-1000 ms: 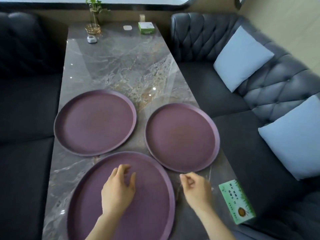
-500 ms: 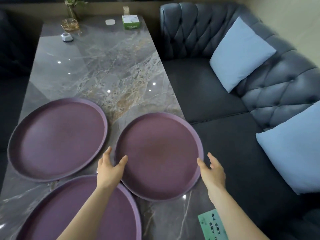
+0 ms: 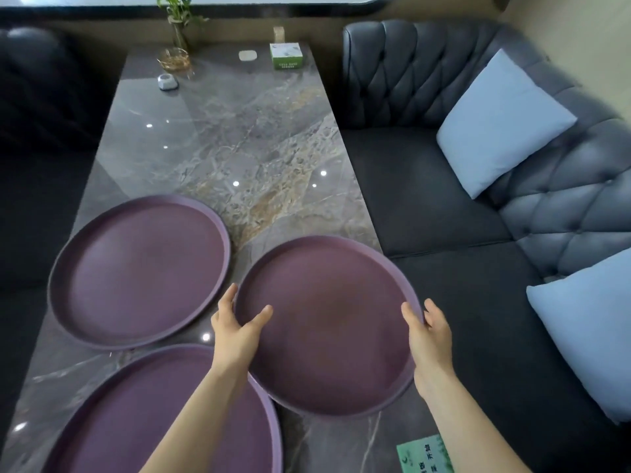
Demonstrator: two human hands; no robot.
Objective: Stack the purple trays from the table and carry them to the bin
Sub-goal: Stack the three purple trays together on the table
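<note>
Here, both hands grip an empty purple tray.

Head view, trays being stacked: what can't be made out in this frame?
- Bin: nowhere in the head view.
- Near tray: cut off by the bottom edge and partly covered by the left arm.
- Held tray: whether it is lifted clear of the table; left hand and right hand hide their grip under its rim.
- Green card: cut off at the bottom, print too blurred.
</note>
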